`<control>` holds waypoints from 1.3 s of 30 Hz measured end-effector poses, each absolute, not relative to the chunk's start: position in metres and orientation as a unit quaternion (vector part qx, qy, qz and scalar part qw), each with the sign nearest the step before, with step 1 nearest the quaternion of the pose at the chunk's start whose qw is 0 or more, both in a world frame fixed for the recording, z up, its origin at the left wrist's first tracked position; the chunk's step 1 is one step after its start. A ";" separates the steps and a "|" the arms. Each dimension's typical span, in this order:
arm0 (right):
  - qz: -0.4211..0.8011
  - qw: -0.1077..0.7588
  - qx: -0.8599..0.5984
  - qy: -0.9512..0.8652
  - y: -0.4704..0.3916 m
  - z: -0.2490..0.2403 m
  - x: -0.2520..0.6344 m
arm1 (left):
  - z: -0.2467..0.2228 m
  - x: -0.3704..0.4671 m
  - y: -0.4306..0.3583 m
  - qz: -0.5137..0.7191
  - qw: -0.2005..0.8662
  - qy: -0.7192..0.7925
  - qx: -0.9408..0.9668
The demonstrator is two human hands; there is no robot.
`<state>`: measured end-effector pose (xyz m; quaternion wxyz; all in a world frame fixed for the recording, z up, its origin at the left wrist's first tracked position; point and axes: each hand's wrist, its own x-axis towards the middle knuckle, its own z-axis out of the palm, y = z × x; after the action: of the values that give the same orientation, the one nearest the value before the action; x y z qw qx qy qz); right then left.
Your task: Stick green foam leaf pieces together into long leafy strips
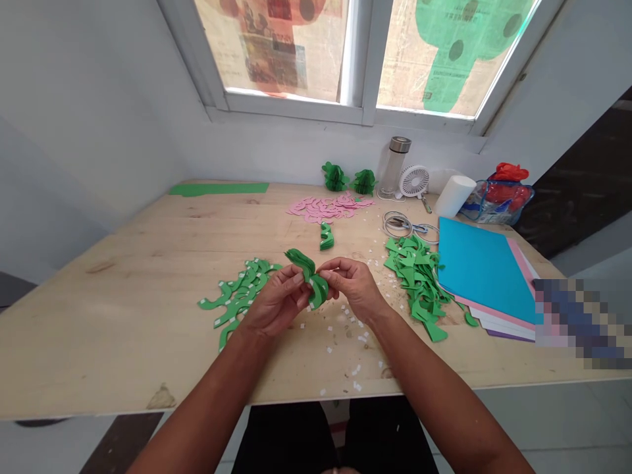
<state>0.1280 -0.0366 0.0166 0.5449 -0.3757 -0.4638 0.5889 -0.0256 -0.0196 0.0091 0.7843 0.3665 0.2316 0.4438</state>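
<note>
Over the middle of the table, both hands hold a stack of curved green paper cutouts, its layers fanned at the upper left end. My left hand grips the stack from the left, thumb on top. My right hand pinches its right edge between thumb and fingers. Beside my left hand lie several wavy green cutouts with small white squares on them. A small folded green paper piece sits just beyond the hands. Tiny white paper bits are scattered on the table below my right hand.
Green scraps are heaped at the right, by blue paper sheets. Pink cutouts lie farther back, before two green paper figures. A glass bottle, small fan, white roll and scissors stand or lie back right.
</note>
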 end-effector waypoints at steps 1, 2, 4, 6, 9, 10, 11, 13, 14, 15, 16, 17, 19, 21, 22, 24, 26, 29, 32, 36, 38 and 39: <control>0.590 0.546 -0.373 -0.464 -0.036 0.017 0.128 | 0.009 -0.025 -0.019 0.445 0.783 0.233 0.368; 0.589 0.548 -0.371 -0.463 -0.036 0.017 0.128 | 0.009 -0.025 -0.019 0.446 0.780 0.235 0.371; 0.587 0.552 -0.373 -0.459 -0.036 0.017 0.128 | 0.010 -0.025 -0.018 0.452 0.775 0.239 0.373; 0.581 0.561 -0.381 -0.450 -0.036 0.017 0.127 | 0.010 -0.024 -0.017 0.461 0.768 0.245 0.370; 0.565 0.576 -0.399 -0.436 -0.036 0.017 0.126 | 0.010 -0.024 -0.016 0.472 0.760 0.257 0.366; 0.561 0.578 -0.404 -0.434 -0.036 0.017 0.126 | 0.010 -0.024 -0.015 0.472 0.759 0.260 0.365; 0.558 0.579 -0.407 -0.433 -0.036 0.017 0.126 | 0.010 -0.024 -0.015 0.472 0.760 0.261 0.363; 0.555 0.579 -0.408 -0.436 -0.036 0.016 0.127 | 0.010 -0.024 -0.015 0.470 0.763 0.262 0.357; 0.555 0.579 -0.406 -0.439 -0.036 0.016 0.127 | 0.010 -0.024 -0.015 0.470 0.765 0.261 0.354; 0.553 0.580 -0.403 -0.442 -0.037 0.017 0.127 | 0.011 -0.024 -0.015 0.471 0.767 0.259 0.349; 0.552 0.581 -0.399 -0.445 -0.037 0.017 0.127 | 0.011 -0.024 -0.015 0.473 0.769 0.257 0.344; 0.550 0.582 -0.397 -0.449 -0.037 0.018 0.127 | 0.012 -0.024 -0.015 0.476 0.771 0.256 0.338; 0.548 0.580 -0.393 -0.457 -0.038 0.019 0.127 | 0.013 -0.023 -0.015 0.482 0.772 0.255 0.326; 0.553 0.575 -0.386 -0.463 -0.039 0.020 0.126 | 0.014 -0.023 -0.016 0.487 0.772 0.255 0.319; 0.557 0.573 -0.381 -0.464 -0.039 0.020 0.126 | 0.015 -0.022 -0.017 0.488 0.773 0.253 0.317; 0.566 0.571 -0.370 -0.465 -0.039 0.019 0.125 | 0.016 -0.022 -0.018 0.486 0.776 0.247 0.317; 0.569 0.571 -0.365 -0.466 -0.039 0.017 0.125 | 0.017 -0.022 -0.018 0.481 0.780 0.242 0.319; 0.548 0.573 -0.378 -0.478 -0.039 0.017 0.124 | 0.018 -0.022 -0.019 0.471 0.780 0.246 0.329; 0.487 0.575 -0.414 -0.510 -0.040 0.019 0.124 | 0.018 -0.023 -0.019 0.465 0.775 0.256 0.343; 0.443 0.564 -0.442 -0.539 -0.042 0.022 0.125 | 0.015 -0.024 -0.019 0.465 0.770 0.264 0.349; 0.465 0.560 -0.433 -0.532 -0.043 0.022 0.124 | 0.014 -0.025 -0.018 0.462 0.770 0.265 0.351; 0.477 0.561 -0.426 -0.525 -0.043 0.022 0.124 | 0.013 -0.026 -0.018 0.461 0.771 0.265 0.352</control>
<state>0.1238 -0.0429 0.0216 0.5607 -0.4263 -0.5254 0.4773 -0.0257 -0.0181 0.0130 0.7708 0.3516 0.2650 0.4605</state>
